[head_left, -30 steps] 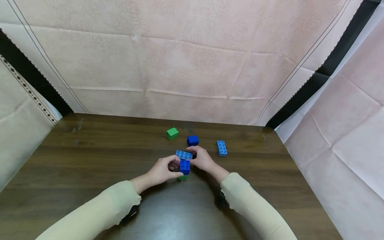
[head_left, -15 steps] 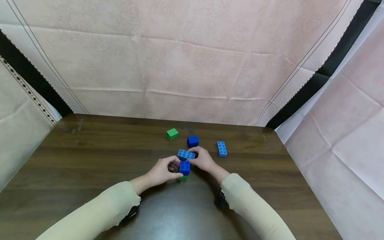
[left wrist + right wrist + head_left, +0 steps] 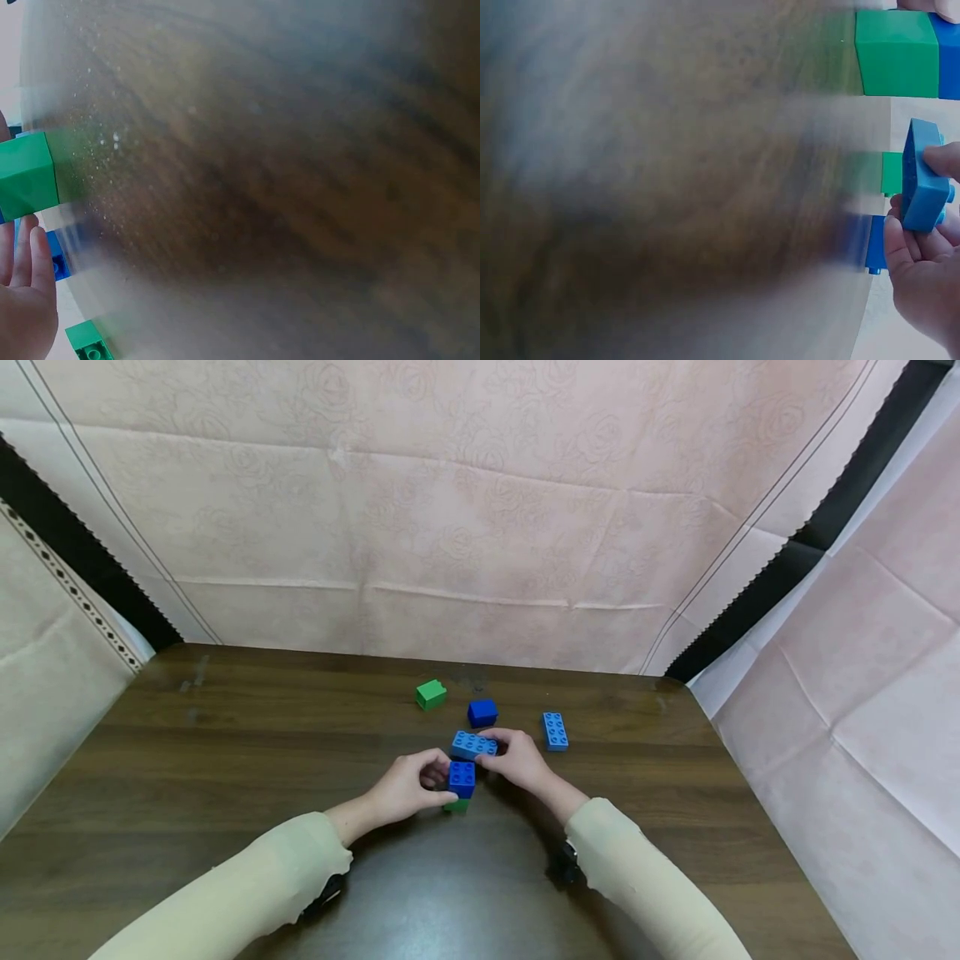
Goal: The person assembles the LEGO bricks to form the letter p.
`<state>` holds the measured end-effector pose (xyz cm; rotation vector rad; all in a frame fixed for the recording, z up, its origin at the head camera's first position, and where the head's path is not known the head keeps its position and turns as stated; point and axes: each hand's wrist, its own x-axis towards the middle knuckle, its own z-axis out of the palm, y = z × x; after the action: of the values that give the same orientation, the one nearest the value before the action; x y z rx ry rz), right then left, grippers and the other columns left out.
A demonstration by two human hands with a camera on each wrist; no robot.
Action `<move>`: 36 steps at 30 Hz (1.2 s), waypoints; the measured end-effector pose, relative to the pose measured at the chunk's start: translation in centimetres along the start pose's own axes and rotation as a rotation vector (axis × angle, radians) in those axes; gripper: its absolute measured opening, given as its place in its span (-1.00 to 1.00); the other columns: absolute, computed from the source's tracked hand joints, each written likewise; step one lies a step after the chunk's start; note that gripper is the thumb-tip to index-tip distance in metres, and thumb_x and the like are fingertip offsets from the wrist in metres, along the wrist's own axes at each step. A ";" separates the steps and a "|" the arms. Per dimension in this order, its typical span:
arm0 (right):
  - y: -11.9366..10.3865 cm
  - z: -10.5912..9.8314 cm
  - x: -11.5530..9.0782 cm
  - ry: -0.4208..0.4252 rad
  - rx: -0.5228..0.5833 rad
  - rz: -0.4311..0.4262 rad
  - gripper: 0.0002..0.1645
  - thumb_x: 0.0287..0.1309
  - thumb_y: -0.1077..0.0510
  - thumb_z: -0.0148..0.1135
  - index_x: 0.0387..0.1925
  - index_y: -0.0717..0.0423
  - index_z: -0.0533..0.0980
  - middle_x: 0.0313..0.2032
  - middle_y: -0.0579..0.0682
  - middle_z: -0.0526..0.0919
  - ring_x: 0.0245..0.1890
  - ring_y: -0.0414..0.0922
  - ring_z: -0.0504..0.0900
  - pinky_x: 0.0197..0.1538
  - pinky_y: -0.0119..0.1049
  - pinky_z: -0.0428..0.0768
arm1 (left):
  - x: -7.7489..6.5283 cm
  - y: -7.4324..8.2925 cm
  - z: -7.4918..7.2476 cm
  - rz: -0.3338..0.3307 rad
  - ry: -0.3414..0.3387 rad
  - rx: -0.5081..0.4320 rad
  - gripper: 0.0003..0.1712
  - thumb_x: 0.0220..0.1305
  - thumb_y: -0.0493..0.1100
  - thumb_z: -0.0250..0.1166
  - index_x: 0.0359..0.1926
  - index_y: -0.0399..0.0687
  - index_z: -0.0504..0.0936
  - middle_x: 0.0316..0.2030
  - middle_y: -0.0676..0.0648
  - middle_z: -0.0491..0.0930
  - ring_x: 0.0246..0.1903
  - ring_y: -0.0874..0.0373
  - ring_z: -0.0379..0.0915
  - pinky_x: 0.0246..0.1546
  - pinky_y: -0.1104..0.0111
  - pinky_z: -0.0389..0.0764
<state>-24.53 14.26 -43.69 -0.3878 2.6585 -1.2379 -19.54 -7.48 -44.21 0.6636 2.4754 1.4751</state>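
Blue bricks [image 3: 470, 745], four, one in right hand [image 3: 519, 762], green bricks [image 3: 431, 694], two, blue-green stack [image 3: 462, 780], one, in left hand [image 3: 409, 785]

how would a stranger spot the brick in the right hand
Start at the brown table and find the right hand. The held brick is light blue and studded; only the other light blue brick, farther right, shares that shade, but lies untouched.
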 end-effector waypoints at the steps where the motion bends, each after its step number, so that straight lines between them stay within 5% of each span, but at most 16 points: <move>1: 0.0 -0.1 -0.1 0.001 0.005 -0.004 -0.61 0.09 0.15 0.30 0.00 0.08 0.55 -0.04 0.06 0.63 -0.20 -0.10 0.53 -0.12 -0.25 0.58 | 0.0 0.0 0.0 0.001 -0.001 -0.001 -0.67 0.07 -0.13 0.40 -0.15 -0.06 0.51 -0.19 -0.04 0.61 -0.20 0.17 0.53 -0.10 0.30 0.60; 7: 0.1 -0.8 -0.6 -0.013 0.036 -0.022 -0.56 0.09 0.12 0.30 0.06 0.01 0.54 0.06 0.06 0.58 -0.10 -0.07 0.52 -0.01 -0.19 0.57 | -0.1 0.1 0.1 0.003 -0.001 -0.004 -0.67 0.07 -0.13 0.40 -0.16 -0.06 0.52 -0.19 -0.04 0.61 -0.20 0.16 0.53 -0.11 0.31 0.60; 19: -1.9 -2.6 -2.1 -0.048 0.126 -0.093 -0.51 0.10 0.15 0.30 0.11 0.05 0.50 0.02 0.13 0.56 -0.34 -0.12 0.46 -0.31 -0.34 0.50 | -0.1 -0.3 0.1 0.004 0.000 -0.006 -0.66 0.07 -0.11 0.40 -0.16 -0.08 0.51 -0.19 -0.05 0.61 -0.21 0.17 0.52 -0.12 0.31 0.60; 36: -3.0 -2.9 -3.7 -0.139 0.113 -0.202 -0.54 0.12 0.16 0.28 0.09 0.10 0.50 0.03 0.14 0.56 -0.19 -0.04 0.46 -0.12 -0.21 0.53 | 0.0 -0.1 0.1 -0.014 0.005 0.014 -0.63 0.06 -0.11 0.41 -0.14 -0.08 0.51 -0.20 -0.04 0.60 -0.21 0.17 0.52 -0.10 0.28 0.61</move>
<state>-21.34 15.61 -39.36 -0.7120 2.4684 -1.3558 -19.54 -7.41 -44.33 0.6446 2.4918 1.4576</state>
